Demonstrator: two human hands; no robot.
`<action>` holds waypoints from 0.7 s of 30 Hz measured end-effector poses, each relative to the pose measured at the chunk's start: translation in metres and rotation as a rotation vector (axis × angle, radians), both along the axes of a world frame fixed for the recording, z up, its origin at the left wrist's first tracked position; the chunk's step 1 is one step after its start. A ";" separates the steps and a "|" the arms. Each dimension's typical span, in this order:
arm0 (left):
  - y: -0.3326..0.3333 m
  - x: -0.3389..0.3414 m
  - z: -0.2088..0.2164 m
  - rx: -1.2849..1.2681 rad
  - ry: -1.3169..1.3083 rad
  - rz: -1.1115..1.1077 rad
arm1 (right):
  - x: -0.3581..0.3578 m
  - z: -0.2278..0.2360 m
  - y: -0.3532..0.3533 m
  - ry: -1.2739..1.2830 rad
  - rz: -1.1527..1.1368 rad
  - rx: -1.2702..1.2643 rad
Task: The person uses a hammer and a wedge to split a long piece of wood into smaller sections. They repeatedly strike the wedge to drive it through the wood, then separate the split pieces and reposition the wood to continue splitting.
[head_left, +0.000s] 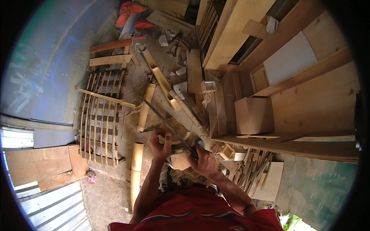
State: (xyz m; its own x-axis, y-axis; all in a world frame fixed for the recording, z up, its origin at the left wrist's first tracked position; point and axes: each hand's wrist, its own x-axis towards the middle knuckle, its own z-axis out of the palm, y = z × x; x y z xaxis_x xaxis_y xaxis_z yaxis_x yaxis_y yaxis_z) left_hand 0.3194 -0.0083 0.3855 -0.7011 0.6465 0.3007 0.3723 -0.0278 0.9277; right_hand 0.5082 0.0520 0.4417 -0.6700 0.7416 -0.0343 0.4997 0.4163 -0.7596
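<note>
My right hand (204, 163) is closed round the near end of a long, narrow dark blade (167, 122), which slants away to the far left. My left hand (160, 145) is closed beside the blade, its thumb up. A short dark flat piece (149, 129) sticks out to the left of its fingers, and what lies inside the grip is hidden. Just beyond is a bamboo length (146, 107) with thin shavings (135, 109) by its side. A curved pale wooden piece (175, 131) lies beneath the blade.
A slatted bamboo rack (101, 117) lies left, with a loose strip (106, 97) across it. Another bamboo pole (136, 169) is near my left forearm. Split bamboo (162, 81) lies ahead. A large wooden cabinet frame (285, 142) stands right, above scrap sticks (252, 169).
</note>
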 end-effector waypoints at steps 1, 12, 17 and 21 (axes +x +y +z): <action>0.000 0.002 -0.001 -0.019 -0.003 0.006 | 0.000 0.002 0.000 -0.002 -0.007 -0.010; 0.016 0.011 0.012 -0.063 -0.045 0.027 | -0.001 0.002 0.009 0.004 -0.107 -0.146; 0.026 0.006 0.019 -0.122 0.024 0.060 | -0.009 0.007 0.017 0.014 -0.134 -0.198; 0.031 -0.001 0.014 -0.104 -0.026 0.066 | -0.014 0.008 0.021 0.000 -0.129 -0.146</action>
State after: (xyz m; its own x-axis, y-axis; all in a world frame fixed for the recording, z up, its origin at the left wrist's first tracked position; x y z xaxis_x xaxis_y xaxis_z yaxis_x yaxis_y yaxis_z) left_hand 0.3186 0.0222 0.3990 -0.7501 0.6252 0.2156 0.3454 0.0925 0.9339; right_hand 0.4945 0.0726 0.4496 -0.5698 0.8084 -0.1476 0.5415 0.2342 -0.8074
